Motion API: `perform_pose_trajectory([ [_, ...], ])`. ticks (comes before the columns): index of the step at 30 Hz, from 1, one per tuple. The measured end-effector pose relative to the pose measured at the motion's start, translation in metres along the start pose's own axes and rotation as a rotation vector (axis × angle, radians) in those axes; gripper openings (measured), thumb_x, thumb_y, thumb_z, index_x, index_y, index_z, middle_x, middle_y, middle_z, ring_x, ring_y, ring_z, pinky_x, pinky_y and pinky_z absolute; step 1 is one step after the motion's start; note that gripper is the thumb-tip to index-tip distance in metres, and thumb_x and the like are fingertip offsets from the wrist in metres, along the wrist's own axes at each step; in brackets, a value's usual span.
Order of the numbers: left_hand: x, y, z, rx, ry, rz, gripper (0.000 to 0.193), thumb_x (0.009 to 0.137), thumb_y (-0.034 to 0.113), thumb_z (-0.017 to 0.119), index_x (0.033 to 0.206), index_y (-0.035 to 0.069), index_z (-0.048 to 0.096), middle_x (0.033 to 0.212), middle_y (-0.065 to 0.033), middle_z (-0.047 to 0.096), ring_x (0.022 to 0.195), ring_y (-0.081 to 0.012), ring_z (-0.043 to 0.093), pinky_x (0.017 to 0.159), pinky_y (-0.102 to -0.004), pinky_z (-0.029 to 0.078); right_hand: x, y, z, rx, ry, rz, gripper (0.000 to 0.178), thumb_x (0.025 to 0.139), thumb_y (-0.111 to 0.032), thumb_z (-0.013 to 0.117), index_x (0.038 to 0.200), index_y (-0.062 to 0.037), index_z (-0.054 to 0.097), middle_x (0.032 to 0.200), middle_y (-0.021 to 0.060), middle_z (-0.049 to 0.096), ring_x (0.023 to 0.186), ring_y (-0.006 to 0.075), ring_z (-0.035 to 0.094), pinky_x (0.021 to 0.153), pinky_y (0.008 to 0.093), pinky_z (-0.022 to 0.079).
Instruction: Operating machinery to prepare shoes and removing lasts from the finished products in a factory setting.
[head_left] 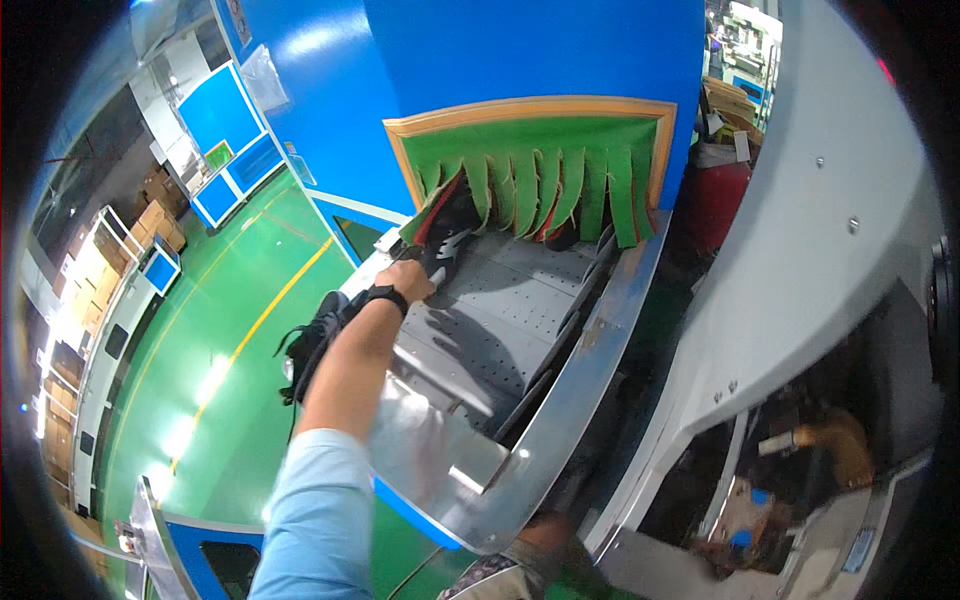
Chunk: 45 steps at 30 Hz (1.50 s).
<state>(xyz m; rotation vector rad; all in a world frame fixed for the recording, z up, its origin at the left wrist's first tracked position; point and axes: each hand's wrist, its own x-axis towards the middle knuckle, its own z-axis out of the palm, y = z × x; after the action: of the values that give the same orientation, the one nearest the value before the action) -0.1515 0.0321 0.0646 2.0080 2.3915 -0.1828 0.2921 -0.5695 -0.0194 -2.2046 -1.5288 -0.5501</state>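
My left hand (405, 280), with a black band on its wrist, reaches over the conveyor's left side. Its fingers are closed on the near end of a black shoe with white stripes (446, 252). That shoe's far end is under the green strip curtain (520, 180). Beside my forearm, at the belt's left edge, is a dark shoe with loose laces (318, 335), partly hidden by the arm. Low in the view a blurred skin-toned shape, seemingly my right hand (545, 530), is beside a grey patterned thing with beige edging (492, 575); its fingers cannot be made out.
The perforated grey conveyor (500, 300) runs into a blue machine (530, 50), with a metal rail (590, 370) on its right. A large grey machine body (830, 220) stands at the right. Green floor (240, 320) with yellow lines and stacked cartons (155, 220) lie left.
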Motion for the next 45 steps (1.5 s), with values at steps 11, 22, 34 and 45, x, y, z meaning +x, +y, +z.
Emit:
perform_pose_trajectory([
  [11,0.04,0.048,0.038,-0.349,0.072,-0.26,0.082,0.073,0.055,0.084,0.13,0.001,0.06,0.137,-0.0177,0.059,0.129,-0.0359,0.057,0.104,-0.049,0.05,-0.059,0.062,0.025,-0.088,-0.37,0.238,0.043,0.101,-0.044,0.055,0.103,-0.0026,0.069,0.096,0.0149,0.068,0.076,0.0255,0.061,0.064,0.0388,0.05],
  [22,-0.17,-0.018,-0.054,-1.904,-0.487,-0.015,0.04,0.101,0.041,0.056,0.11,0.004,0.07,0.097,-0.0092,0.076,0.084,-0.0222,0.074,0.078,-0.0366,0.06,-0.062,-0.005,-0.013,0.206,-0.114,0.168,0.031,0.101,-0.023,0.062,0.121,-0.0014,0.056,0.118,0.0236,0.054,0.078,0.0327,0.051,0.08,0.0549,0.046],
  [34,-0.581,0.024,0.018,-1.186,-0.583,0.823,0.066,0.091,0.046,0.074,0.131,-0.004,0.055,0.114,-0.0254,0.061,0.102,-0.0381,0.063,0.085,-0.0415,0.051,-0.032,-0.115,-0.075,2.069,-0.264,0.641,0.098,0.086,-0.051,0.071,0.161,-0.0095,0.023,0.142,0.0181,0.05,0.122,0.0308,0.054,0.105,0.0448,0.043],
  [45,-0.573,0.073,0.006,-1.122,-1.374,0.824,0.093,0.08,0.024,0.09,0.152,-0.001,0.036,0.125,-0.0089,0.066,0.114,-0.0162,0.061,0.101,-0.0327,0.05,-0.059,-0.055,-0.152,2.138,-0.766,0.953,0.078,0.08,-0.03,0.066,0.149,-0.0019,0.043,0.14,0.0206,0.057,0.118,0.036,0.062,0.104,0.0469,0.051],
])
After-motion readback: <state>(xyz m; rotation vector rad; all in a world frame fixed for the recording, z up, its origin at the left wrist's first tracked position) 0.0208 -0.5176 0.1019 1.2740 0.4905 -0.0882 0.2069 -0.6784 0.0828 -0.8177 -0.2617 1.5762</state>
